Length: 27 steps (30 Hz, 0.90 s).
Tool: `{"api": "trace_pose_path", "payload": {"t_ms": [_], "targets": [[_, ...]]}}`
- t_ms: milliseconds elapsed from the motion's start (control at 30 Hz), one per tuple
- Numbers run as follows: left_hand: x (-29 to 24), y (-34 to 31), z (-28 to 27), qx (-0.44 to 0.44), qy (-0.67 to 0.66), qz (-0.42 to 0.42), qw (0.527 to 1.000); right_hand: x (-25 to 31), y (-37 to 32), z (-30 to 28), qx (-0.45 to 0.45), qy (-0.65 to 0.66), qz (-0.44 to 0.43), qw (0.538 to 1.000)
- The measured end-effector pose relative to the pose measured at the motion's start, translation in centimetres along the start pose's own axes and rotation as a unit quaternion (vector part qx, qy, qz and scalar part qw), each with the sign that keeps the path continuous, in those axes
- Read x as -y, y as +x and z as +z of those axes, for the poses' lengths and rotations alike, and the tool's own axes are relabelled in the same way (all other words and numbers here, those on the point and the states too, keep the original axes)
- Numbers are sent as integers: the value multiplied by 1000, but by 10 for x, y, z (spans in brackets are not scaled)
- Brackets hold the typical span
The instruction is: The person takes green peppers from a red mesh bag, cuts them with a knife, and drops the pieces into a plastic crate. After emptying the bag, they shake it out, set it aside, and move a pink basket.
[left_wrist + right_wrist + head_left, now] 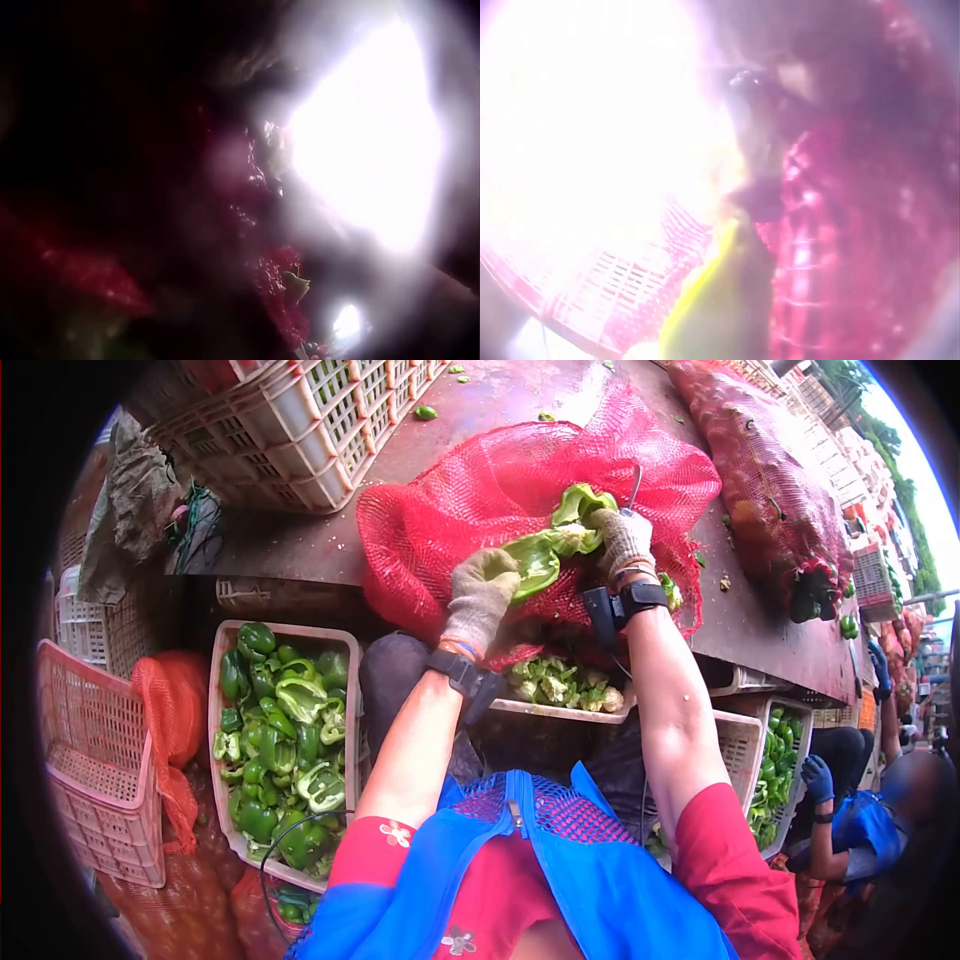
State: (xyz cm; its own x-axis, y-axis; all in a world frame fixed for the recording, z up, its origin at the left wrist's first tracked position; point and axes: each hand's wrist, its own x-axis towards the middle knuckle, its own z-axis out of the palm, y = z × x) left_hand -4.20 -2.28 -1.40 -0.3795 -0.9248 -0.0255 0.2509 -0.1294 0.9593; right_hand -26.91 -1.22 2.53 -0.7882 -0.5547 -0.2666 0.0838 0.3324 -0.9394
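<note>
A split green pepper [537, 563] with its pale seed core [576, 540] showing is stretched between both gloved hands over a red mesh sack [430, 530]. My left hand [480, 598] pinches its near half, fingers curled round the edge. At the core, my right hand [624, 542] grips the other half [580, 505], and a thin metal tool [636, 485] sticks up from that fist. Glare and shadow swamp both wrist views; a blurred green pepper piece [720, 300] shows beside red mesh in the right one. Below the hands stands a crate of pepper cores [560, 688].
A crate of cut green peppers [218, 760] stands at left, beside an empty pink crate [100, 760]. A tall crate [290, 440] and a filled mesh sack [765, 490] lie on the metal table [290, 550]. Another person [870, 830] sits at right near a crate of peppers [780, 760].
</note>
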Motion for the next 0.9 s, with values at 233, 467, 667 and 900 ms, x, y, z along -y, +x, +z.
{"api": "trace_pose_path", "payload": {"t_ms": [233, 467, 667, 900], "targets": [[-10, 1, 3, 28, -40, -20, 999, 35, 6, -16, -25, -66, -128, 989], [-45, -8, -8, -15, -78, -32, 996, 63, 75, -107, -195, -346, -287, 872], [-123, -18, -23, 99, 217, 155, 959, 111, -28, -64, 88, -16, -196, 976], [-196, -63, -128, 50, 187, 166, 967, 118, -34, -51, 16, 104, -213, 971]]}}
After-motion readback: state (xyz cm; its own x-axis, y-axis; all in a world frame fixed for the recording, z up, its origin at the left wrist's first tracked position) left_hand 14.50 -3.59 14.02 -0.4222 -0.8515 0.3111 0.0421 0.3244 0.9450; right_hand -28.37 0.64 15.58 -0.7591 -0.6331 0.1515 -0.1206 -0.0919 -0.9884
